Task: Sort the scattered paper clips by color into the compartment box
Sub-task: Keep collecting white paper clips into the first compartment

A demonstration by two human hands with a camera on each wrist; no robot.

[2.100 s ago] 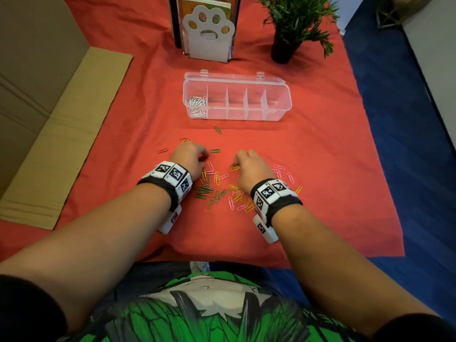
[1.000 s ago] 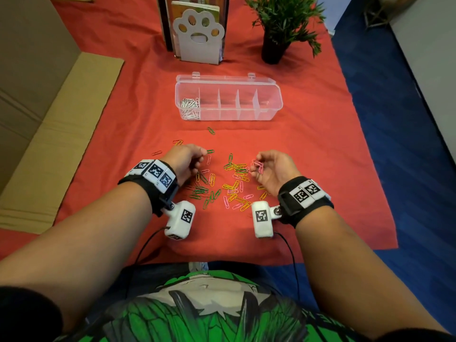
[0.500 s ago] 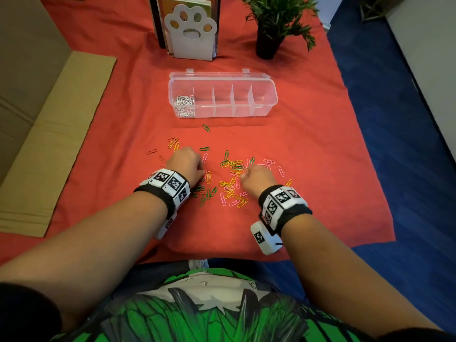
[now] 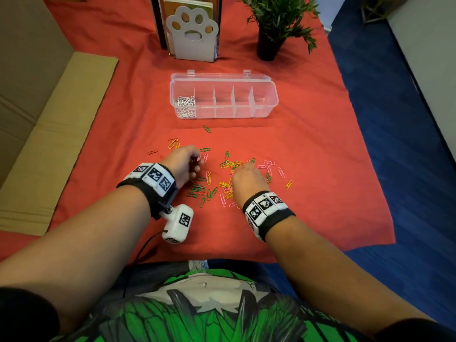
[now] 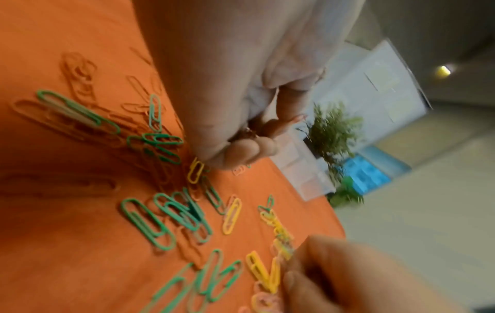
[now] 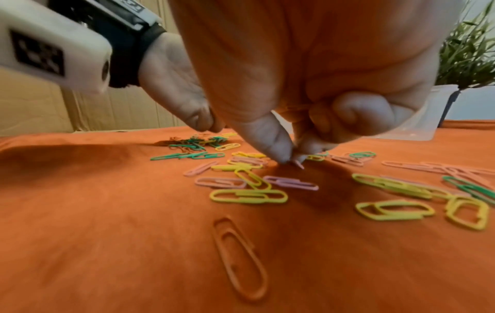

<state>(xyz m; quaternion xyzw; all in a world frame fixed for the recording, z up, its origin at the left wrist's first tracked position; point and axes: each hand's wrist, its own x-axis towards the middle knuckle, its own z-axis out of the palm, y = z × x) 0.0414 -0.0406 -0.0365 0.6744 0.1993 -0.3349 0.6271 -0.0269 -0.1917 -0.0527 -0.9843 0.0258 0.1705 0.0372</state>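
Observation:
Green, yellow, pink and orange paper clips point(image 4: 229, 164) lie scattered on the red cloth between my hands. The clear compartment box point(image 4: 261, 79) stands open farther back, with white clips point(image 4: 183, 103) in its leftmost compartment and the others bare. My left hand point(image 4: 185, 165) is at the pile's left edge, fingers point(image 5: 251, 148) curled round what look like a few small clips. My right hand point(image 4: 246, 180) is palm down over the pile's middle. Its thumb and forefinger point(image 6: 290, 159) pinch a pink clip point(image 6: 299, 164) off the cloth, and thin clips show inside the curled fingers.
A white paw-shaped bookend point(image 4: 192, 33) and a potted plant point(image 4: 271, 45) stand behind the box. Flattened cardboard point(image 4: 49, 144) lies along the left. The cloth ends at the right over a blue floor point(image 4: 407, 169). A lone green clip point(image 4: 206, 128) lies just before the box.
One second ago both hands were turned up with clips in them. Both then went palm down onto the pile. Since half a second ago the left hand has rolled onto its side.

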